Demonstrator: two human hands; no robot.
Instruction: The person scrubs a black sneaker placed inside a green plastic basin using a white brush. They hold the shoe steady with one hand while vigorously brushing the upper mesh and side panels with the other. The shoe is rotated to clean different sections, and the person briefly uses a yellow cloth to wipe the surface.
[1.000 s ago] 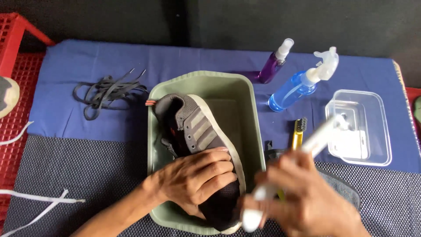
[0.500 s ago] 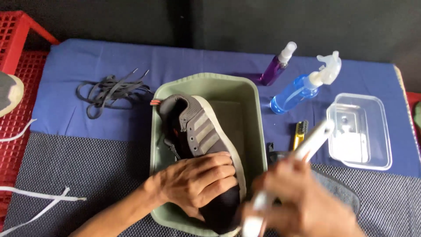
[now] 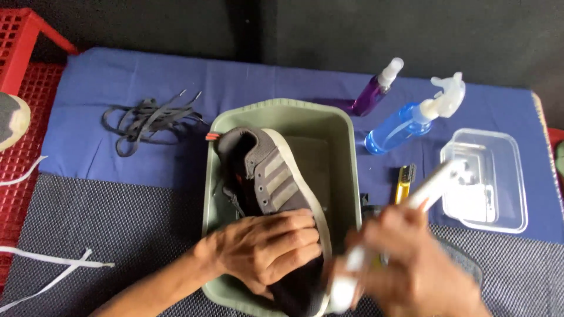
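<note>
Shoe: a grey sneaker point(image 3: 267, 194) with pale side stripes and a light sole is laid on its side in the green plastic basin point(image 3: 341, 126), heel towards the far end, laces removed.
Left hand: the left hand point(image 3: 267, 249) is pressed flat over the toe end, fingers spread and curled over the upper, so the sneaker is pinned against the basin floor.
Right hand: the right hand point(image 3: 411, 264) is closed around a white brush point(image 3: 432, 188); it is blurred, and the brush's working end cannot be made out.
Handling: the upper is judged soft and yielding, the sole stiffer; the whole is likely light, and possibly slippery if wet.
Hold: the firm sole edge or heel would be best gripped.
Nearby: dark laces point(image 3: 150, 117), a purple spray bottle point(image 3: 376, 91) and a blue spray bottle point(image 3: 411, 120) lie on the counter point(image 3: 88, 88).
</note>
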